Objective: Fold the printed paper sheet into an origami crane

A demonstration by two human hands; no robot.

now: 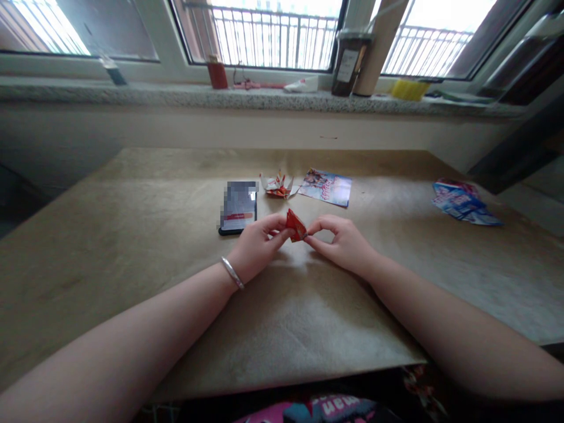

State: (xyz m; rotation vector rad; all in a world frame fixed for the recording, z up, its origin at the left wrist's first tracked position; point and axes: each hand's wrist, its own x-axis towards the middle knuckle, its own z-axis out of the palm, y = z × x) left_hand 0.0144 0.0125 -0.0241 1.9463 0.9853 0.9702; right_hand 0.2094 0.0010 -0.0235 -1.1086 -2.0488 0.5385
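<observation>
A small folded piece of red paper (295, 225) is held just above the table, near its middle. My left hand (263, 241), with a silver bangle on its wrist, pinches the paper's left side between thumb and fingers. At its lower right corner, my right hand (341, 238) pinches the paper between thumb and index fingertip. Behind the hands lies a folded paper shape (279, 187) with pointed white and red petals. To its right is a flat printed sheet (326, 187) in blue and white. A phone (238, 207) with its screen lit lies beyond my left hand.
Several blue and red printed papers (466, 204) lie in a loose pile on the right of the table (110, 247). On the granite windowsill (167, 97) stand a dark jar (349, 64), a red container (217, 73) and a yellow item (409, 89).
</observation>
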